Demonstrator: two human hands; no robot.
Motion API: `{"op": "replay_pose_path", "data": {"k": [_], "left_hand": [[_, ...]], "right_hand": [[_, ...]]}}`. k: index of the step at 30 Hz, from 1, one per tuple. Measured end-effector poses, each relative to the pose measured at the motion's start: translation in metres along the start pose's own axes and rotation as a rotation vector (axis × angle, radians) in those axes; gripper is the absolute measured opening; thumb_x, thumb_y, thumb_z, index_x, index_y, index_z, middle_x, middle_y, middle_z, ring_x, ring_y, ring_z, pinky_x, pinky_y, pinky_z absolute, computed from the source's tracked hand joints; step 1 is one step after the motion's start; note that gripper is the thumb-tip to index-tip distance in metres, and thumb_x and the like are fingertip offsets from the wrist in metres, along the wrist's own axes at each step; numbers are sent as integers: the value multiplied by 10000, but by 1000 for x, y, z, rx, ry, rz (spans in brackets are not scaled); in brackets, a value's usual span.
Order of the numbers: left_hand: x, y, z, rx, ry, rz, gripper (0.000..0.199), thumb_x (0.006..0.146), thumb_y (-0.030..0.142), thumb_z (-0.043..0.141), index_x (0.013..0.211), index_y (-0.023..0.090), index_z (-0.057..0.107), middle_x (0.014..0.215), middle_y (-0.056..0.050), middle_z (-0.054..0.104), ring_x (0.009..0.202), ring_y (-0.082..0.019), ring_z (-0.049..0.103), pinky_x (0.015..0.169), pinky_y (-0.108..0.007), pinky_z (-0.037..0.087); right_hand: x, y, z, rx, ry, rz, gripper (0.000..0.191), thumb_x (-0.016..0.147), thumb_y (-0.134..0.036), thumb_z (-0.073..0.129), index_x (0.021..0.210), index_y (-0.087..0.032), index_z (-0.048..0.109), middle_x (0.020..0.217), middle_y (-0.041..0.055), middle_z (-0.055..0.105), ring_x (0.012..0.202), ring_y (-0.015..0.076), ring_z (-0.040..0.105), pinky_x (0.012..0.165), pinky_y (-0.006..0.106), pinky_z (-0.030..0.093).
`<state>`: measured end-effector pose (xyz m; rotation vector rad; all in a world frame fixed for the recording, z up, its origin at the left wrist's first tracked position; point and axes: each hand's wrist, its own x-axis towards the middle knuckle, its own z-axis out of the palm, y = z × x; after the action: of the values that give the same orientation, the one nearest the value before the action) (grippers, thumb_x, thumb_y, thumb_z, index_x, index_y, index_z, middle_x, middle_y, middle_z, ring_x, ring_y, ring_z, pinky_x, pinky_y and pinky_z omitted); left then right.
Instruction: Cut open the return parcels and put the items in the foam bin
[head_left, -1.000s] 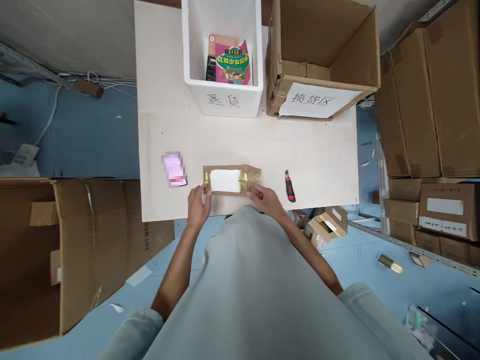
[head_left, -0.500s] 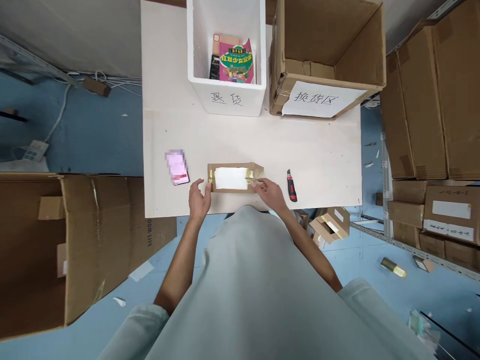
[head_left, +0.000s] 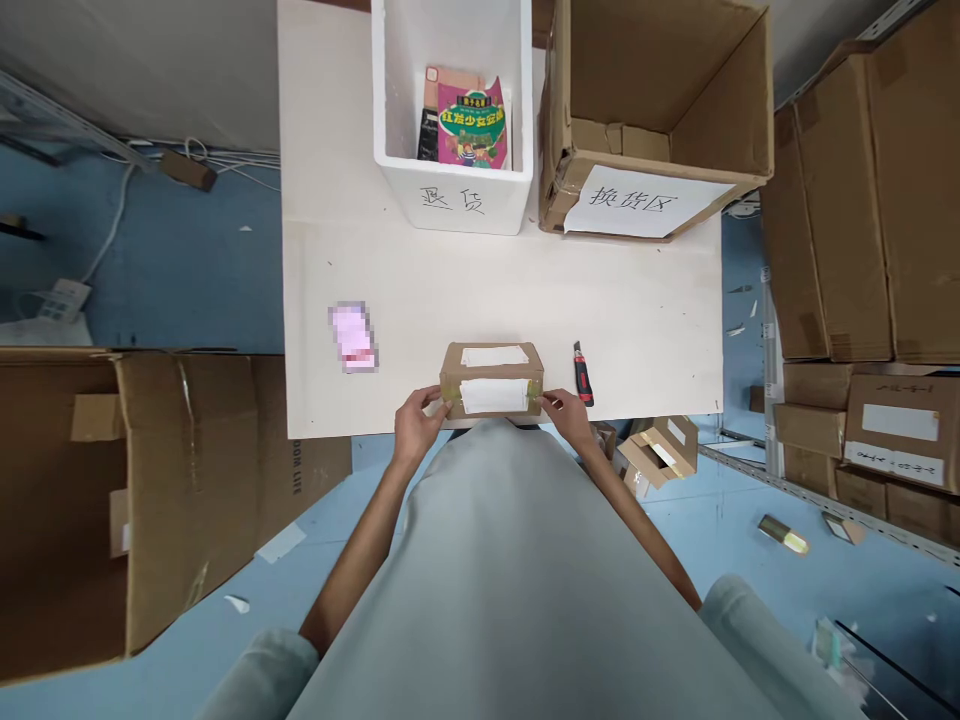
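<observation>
A small brown cardboard box (head_left: 448,368) with white labels on two faces sits near the front edge of the table, directly before my body. Shiny tape shows at both its ends. My left hand (head_left: 418,425) grips its left end between thumb and fingers. At the right end, my right hand (head_left: 568,413) pinches the lower corner with its fingertips. To the right of that hand lies a red and black utility knife (head_left: 583,375), its blade end pointing away from me. The underside of the box is hidden.
The white table (head_left: 420,275) carries a phone (head_left: 353,337) at left, a white bin (head_left: 454,197) holding books at the back, and a large open carton (head_left: 731,195) beside it. Another open carton (head_left: 199,500) stands at lower left. Boxes fill the shelf (head_left: 892,430) at right.
The box has shifted right and closer to me and has turned, so two labelled faces now show instead of one. Both my hands have moved right with its ends.
</observation>
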<state>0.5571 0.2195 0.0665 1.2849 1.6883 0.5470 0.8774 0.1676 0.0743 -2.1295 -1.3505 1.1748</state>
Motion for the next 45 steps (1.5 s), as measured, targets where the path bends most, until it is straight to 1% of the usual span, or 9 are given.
{"op": "replay_pose_path", "data": {"k": [4, 9, 17, 21, 25, 31, 38, 42, 45], "left_hand": [[-6, 1, 3, -34, 29, -59, 301, 862, 313, 773, 1148, 221, 776, 1224, -98, 832, 1197, -298, 783, 1125, -467, 596], [17, 20, 11, 23, 86, -38, 317, 900, 305, 717, 1185, 197, 801, 1215, -111, 832, 1146, -300, 801, 1085, -460, 611], [31, 24, -4, 31, 195, -89, 351, 947, 408, 710, 1191, 180, 821, 1207, -123, 841, 1096, -288, 808, 1041, -429, 628], [28, 21, -4, -15, 213, -128, 333, 929, 372, 728, 1178, 172, 821, 1172, -123, 848, 1111, -289, 805, 1059, -437, 629], [23, 22, 4, -27, 244, -122, 360, 941, 340, 711, 1235, 156, 807, 1262, -150, 822, 1129, -291, 799, 1084, -455, 623], [18, 22, 5, -34, 251, -79, 350, 960, 328, 686, 1251, 165, 793, 1327, -150, 793, 1137, -276, 791, 1112, -462, 611], [29, 30, -12, -6, 151, 6, 411, 966, 317, 672, 1359, 223, 741, 1224, -94, 810, 1106, -264, 787, 1061, -432, 625], [41, 29, -21, 29, 59, 23, 281, 941, 283, 675, 1193, 229, 786, 1251, -82, 789, 1023, -240, 784, 1023, -390, 628], [48, 25, -25, 13, 9, 16, 278, 921, 257, 689, 1176, 228, 794, 1258, -81, 771, 990, -227, 780, 1007, -365, 626]], "right_hand": [[-4, -1, 2, -1, -8, 40, 239, 997, -391, 672, 1032, -196, 806, 1019, 89, 840, 852, 227, 748, 846, 342, 572], [25, -22, -5, -23, 28, 22, 239, 1016, -374, 649, 997, -194, 805, 997, 87, 848, 890, 233, 758, 851, 331, 566], [62, -44, -1, -36, -58, -115, 298, 1089, -416, 597, 1043, -223, 820, 1054, 77, 844, 986, 230, 771, 873, 313, 559], [71, -11, -7, -143, 24, -65, 322, 1096, -418, 572, 1176, -195, 790, 1205, 127, 794, 1079, 253, 734, 967, 349, 549], [77, 46, -24, -337, 211, 160, 420, 1011, -381, 664, 1347, -131, 686, 1388, 225, 662, 1311, 350, 599, 1057, 423, 507], [78, 85, -31, -398, 173, 313, 458, 950, -348, 685, 1360, -150, 627, 1357, 205, 650, 1205, 336, 650, 991, 415, 521], [79, 44, -32, -48, 135, 185, 364, 855, -375, 678, 1171, -197, 712, 1094, 95, 784, 976, 259, 725, 948, 383, 573], [66, -4, -34, 181, 66, -17, 398, 898, -414, 581, 1199, -185, 704, 1076, 79, 772, 931, 228, 726, 882, 349, 589], [51, -51, -30, 132, -44, -127, 431, 1040, -482, 464, 1290, -200, 674, 1037, 55, 764, 850, 207, 722, 816, 327, 580]]}}
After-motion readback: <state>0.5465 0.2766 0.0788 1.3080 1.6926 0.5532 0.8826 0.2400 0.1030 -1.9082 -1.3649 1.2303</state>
